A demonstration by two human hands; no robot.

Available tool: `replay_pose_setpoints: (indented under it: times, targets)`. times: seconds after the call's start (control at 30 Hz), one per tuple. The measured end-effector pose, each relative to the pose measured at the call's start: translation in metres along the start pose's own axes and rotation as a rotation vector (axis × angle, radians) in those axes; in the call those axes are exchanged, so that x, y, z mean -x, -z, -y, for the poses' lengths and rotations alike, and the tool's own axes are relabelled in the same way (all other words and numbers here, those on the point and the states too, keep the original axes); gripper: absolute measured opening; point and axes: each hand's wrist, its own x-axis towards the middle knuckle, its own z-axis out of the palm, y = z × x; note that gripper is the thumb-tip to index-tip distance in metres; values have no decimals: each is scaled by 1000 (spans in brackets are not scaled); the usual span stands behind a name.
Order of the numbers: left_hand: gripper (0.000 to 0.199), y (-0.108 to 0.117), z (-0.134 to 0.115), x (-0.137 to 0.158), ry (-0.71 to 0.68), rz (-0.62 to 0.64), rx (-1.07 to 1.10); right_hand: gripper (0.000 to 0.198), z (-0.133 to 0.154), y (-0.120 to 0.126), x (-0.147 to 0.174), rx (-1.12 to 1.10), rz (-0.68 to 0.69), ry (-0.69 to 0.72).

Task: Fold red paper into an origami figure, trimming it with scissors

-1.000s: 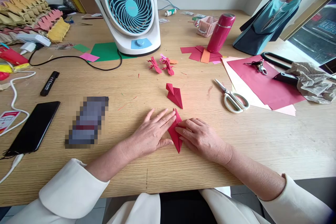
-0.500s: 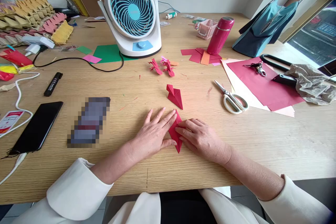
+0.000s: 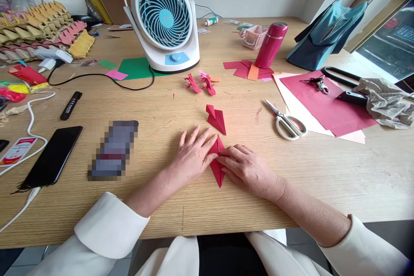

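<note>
A red folded paper diamond [image 3: 219, 177] lies on the table in front of me, its long points facing away from and toward me. My left hand [image 3: 193, 153] rests on its left side, fingers spread and stretched out, the thumb pressing near the paper's middle. From the right, my right hand [image 3: 244, 164] has its fingers bent and pressed together on the paper's right edge, beside my left thumb. My hands cover part of both sides. Just beyond lies another red folded paper piece [image 3: 216, 119], with a flap sticking up at its upper left.
Scissors [image 3: 286, 120] lie to the right, by red paper sheets [image 3: 323, 103]. Small red paper figures [image 3: 193, 83] sit farther back before a white fan [image 3: 174, 58]. A pink flask [image 3: 271, 45] stands back right. A black phone [image 3: 53, 155] and a marker [image 3: 71, 105] are left.
My left thumb has slid up from the paper's lower part to its middle, and the left hand has shifted slightly away from me. My right hand stays nearly in place.
</note>
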Motion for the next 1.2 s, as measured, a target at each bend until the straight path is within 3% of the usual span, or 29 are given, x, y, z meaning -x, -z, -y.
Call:
replay_pose_setpoints:
  times: [0.23, 0.33, 0.43, 0.53, 0.63, 0.7, 0.87, 1.2]
  targets:
    - [19, -5, -7, -16, 138, -196, 179, 25, -2, 0, 0, -23, -5, 4]
    - [4, -8, -8, -17, 163, -220, 271, 25, -3, -1, 1, -45, -17, 10]
    - [11, -9, -8, -19, 173, -204, 363, 22, -6, -1, 2, -159, -53, -11]
    - [10, -6, -7, -21, 166, -252, 554, 15, -10, -1, 3, -342, -142, -121]
    - [7, -3, -6, -23, 168, -289, 879, 8, -16, -3, 4, -477, -276, -309]
    - [13, -1, -5, -24, 179, -257, 1084, 16, -19, -4, 3, -595, -305, -441]
    - [23, -2, -7, -24, 181, -219, 1348, 30, -17, 1, -5, -876, -172, -555]
    - [28, -8, -14, -21, 168, -191, 1375, 43, -15, 1, -5, -832, -63, -536]
